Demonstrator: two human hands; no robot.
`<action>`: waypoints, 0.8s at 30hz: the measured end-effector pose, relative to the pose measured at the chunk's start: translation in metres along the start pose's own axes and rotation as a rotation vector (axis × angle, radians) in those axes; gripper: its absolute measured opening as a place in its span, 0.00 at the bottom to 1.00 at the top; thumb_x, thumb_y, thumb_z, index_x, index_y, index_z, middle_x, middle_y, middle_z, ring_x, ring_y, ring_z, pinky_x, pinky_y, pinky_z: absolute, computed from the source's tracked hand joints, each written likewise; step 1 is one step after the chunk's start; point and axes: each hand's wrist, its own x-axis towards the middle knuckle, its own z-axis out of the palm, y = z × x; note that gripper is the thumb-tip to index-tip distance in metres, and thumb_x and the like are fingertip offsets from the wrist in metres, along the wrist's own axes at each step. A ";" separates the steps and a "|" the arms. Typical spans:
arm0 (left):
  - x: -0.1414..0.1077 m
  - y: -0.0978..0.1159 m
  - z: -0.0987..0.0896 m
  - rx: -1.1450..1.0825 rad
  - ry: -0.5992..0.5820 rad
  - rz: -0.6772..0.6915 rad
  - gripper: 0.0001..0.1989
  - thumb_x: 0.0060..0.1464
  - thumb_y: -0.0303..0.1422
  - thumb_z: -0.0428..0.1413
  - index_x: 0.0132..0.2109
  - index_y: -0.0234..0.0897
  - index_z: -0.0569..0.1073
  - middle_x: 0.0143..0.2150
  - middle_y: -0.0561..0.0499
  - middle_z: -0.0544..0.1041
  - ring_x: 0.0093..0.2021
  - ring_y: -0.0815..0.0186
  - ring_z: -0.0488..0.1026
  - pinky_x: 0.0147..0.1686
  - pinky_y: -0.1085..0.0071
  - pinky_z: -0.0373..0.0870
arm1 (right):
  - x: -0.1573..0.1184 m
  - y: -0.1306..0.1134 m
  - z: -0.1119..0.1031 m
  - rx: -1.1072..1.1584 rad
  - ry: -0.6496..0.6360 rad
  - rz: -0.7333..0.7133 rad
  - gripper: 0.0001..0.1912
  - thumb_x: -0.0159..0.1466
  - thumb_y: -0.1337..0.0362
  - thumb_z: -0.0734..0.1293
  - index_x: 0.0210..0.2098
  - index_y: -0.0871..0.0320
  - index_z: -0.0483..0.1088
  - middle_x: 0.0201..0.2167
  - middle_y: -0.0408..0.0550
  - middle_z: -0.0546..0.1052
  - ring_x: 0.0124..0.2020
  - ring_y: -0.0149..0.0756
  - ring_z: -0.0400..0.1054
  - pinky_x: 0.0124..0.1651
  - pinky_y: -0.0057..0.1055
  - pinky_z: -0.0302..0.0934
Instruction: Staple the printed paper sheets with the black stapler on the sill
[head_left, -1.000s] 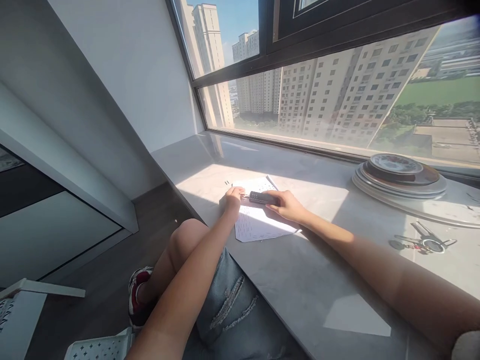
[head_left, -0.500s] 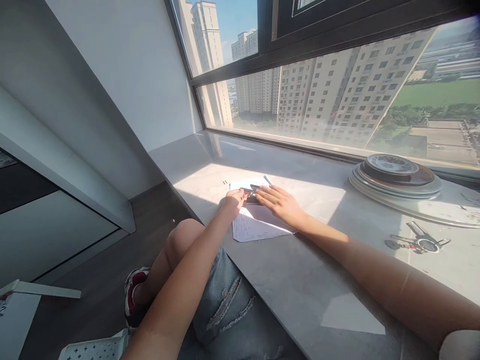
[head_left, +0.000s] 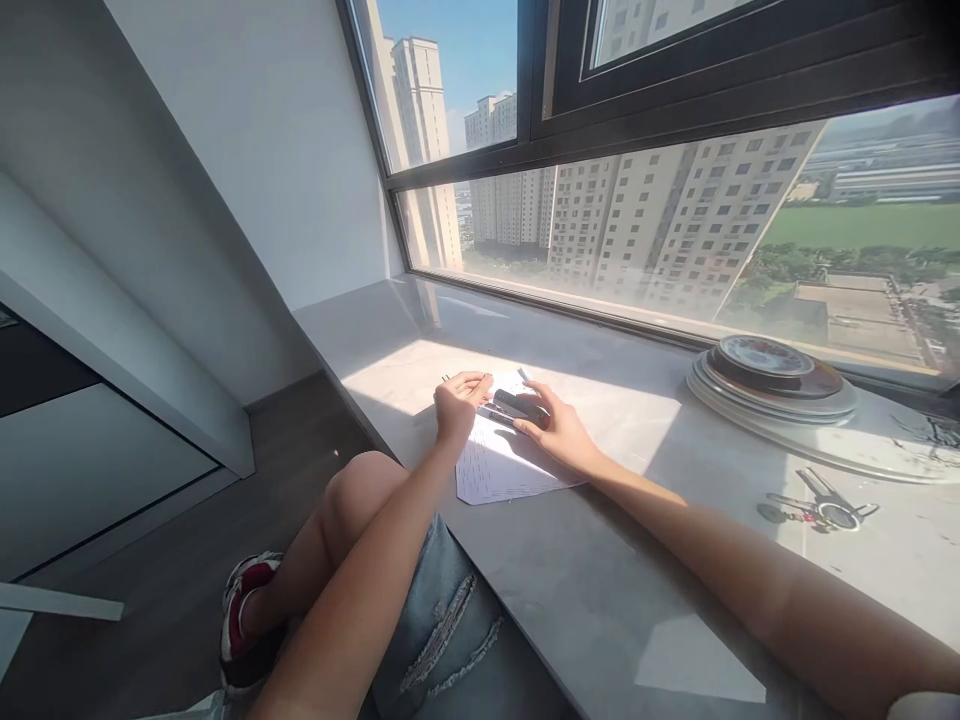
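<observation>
A dark-framed window [head_left: 645, 140] adjoins a pale wall [head_left: 247, 130].

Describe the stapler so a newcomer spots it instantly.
Below the wide window, find the pale counter. On it, partly sunlit, lie white sheets; the stapler is over them, in the right hand. Unlike the white paper around it, it is dark and elongated.

Sunlight through the window [head_left: 525, 155] glares on the paper [head_left: 495, 470], with the floor [head_left: 176, 560] dim
</observation>
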 end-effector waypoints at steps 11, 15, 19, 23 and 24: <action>-0.016 0.018 0.005 0.007 -0.443 0.148 0.04 0.50 0.30 0.65 0.29 0.38 0.84 0.29 0.50 0.82 0.30 0.64 0.77 0.32 0.67 0.76 | 0.000 -0.018 -0.015 -0.167 0.126 -0.655 0.16 0.77 0.66 0.67 0.60 0.45 0.80 0.51 0.49 0.85 0.48 0.42 0.81 0.51 0.42 0.78; -0.013 0.018 0.005 -0.045 -0.427 0.082 0.11 0.50 0.37 0.73 0.37 0.35 0.85 0.33 0.48 0.83 0.28 0.65 0.78 0.30 0.68 0.77 | 0.004 -0.015 -0.023 -0.176 0.146 -0.642 0.13 0.79 0.64 0.65 0.53 0.49 0.82 0.41 0.50 0.85 0.40 0.42 0.80 0.43 0.40 0.77; -0.013 0.018 0.005 -0.032 -0.452 0.052 0.17 0.49 0.43 0.76 0.35 0.35 0.83 0.31 0.48 0.82 0.27 0.66 0.77 0.28 0.69 0.76 | 0.005 -0.016 -0.030 -0.117 0.026 -0.625 0.10 0.78 0.60 0.67 0.53 0.51 0.79 0.44 0.52 0.85 0.43 0.44 0.79 0.46 0.44 0.77; -0.018 0.018 0.007 -0.047 -0.456 0.032 0.19 0.47 0.43 0.77 0.35 0.35 0.80 0.31 0.50 0.80 0.26 0.66 0.76 0.27 0.70 0.74 | 0.003 -0.021 -0.027 -0.100 0.004 -0.641 0.08 0.78 0.62 0.67 0.53 0.50 0.77 0.43 0.50 0.85 0.41 0.44 0.79 0.44 0.43 0.75; -0.018 0.018 0.007 -0.039 -0.460 0.040 0.19 0.48 0.43 0.76 0.35 0.35 0.80 0.31 0.50 0.80 0.26 0.66 0.76 0.27 0.70 0.74 | 0.003 -0.022 -0.026 -0.100 0.011 -0.639 0.08 0.78 0.62 0.66 0.52 0.50 0.77 0.42 0.49 0.85 0.40 0.43 0.79 0.44 0.43 0.75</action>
